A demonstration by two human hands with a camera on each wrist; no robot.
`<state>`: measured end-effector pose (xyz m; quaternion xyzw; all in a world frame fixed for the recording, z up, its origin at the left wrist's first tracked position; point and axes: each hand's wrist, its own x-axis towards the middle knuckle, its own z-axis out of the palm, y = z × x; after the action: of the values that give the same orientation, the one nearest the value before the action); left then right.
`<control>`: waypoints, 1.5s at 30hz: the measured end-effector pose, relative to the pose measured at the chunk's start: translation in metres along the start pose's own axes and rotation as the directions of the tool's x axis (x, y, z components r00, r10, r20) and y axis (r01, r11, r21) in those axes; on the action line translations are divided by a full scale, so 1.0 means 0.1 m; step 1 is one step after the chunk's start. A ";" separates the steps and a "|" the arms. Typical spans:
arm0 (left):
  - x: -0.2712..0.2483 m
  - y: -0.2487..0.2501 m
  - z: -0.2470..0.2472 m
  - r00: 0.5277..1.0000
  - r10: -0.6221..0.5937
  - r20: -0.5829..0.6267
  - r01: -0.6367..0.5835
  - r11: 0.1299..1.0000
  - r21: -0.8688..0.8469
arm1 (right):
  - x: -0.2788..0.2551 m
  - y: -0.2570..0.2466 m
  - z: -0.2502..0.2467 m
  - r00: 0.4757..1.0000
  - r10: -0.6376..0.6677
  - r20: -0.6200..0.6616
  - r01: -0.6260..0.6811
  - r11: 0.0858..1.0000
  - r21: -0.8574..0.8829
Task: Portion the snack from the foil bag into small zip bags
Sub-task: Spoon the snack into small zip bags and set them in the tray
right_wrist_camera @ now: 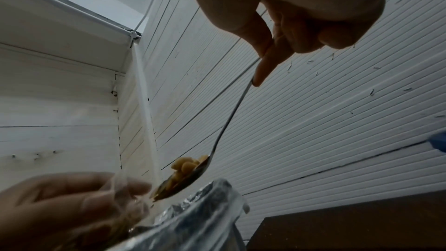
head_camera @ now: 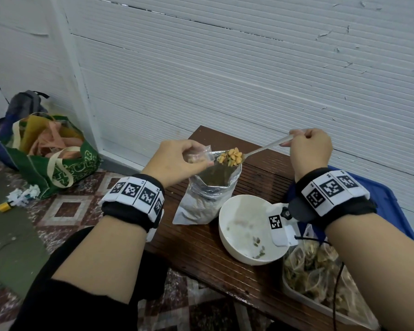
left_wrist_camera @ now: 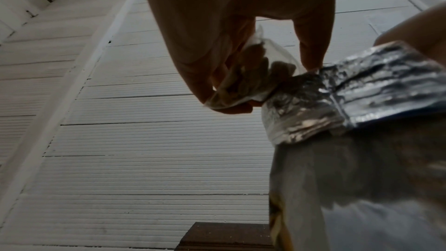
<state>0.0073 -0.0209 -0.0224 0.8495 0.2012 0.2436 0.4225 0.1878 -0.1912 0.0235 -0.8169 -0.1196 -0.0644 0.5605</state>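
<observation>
An open silver foil bag [head_camera: 207,194] stands on the dark wooden table [head_camera: 201,254]. Just above its mouth my left hand [head_camera: 175,161] pinches a small clear zip bag [head_camera: 198,156] that holds some snack. My right hand [head_camera: 308,149] grips the handle of a metal spoon [head_camera: 261,149]. Its bowl, heaped with yellow and green snack [head_camera: 231,157], hovers at the zip bag's opening. In the left wrist view the zip bag [left_wrist_camera: 251,77] hangs between my fingers beside the foil bag [left_wrist_camera: 337,91]. In the right wrist view the loaded spoon [right_wrist_camera: 190,173] sits above the foil bag [right_wrist_camera: 193,207].
A white bowl [head_camera: 246,230] with a few crumbs stands right of the foil bag. A tray [head_camera: 325,283] of filled zip bags lies at the near right, a blue bin [head_camera: 382,199] behind it. On the tiled floor at left sits a green tote bag [head_camera: 50,154].
</observation>
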 end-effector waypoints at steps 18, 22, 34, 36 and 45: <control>0.02 0.05 0.12 0.995 0.066 0.072 -0.073 0.993 0.094 | -0.15 -0.11 0.19 0.985 -0.025 0.170 0.025 1.000 0.004; 0.02 0.05 0.13 0.994 0.084 0.070 -0.091 0.990 0.108 | -0.15 -0.10 0.22 0.985 -0.027 0.172 0.025 1.000 0.019; 0.04 0.03 0.15 0.999 0.033 -0.003 -0.033 0.999 0.014 | -0.28 -0.24 0.14 0.967 -0.241 0.080 0.224 0.958 0.180; 0.04 0.02 0.15 1.000 0.016 -0.017 -0.016 1.000 -0.016 | -0.27 -0.25 0.10 0.964 -0.263 0.030 0.253 0.948 0.196; 0.03 0.01 0.08 0.995 -0.007 -0.096 -0.001 0.997 -0.078 | -0.20 -0.12 0.03 0.980 -0.192 -0.061 0.196 0.978 0.075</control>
<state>0.0141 -0.0248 -0.0247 0.8193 0.2128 0.2914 0.4456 0.1653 -0.1862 0.0288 -0.7760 -0.1863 -0.1356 0.5871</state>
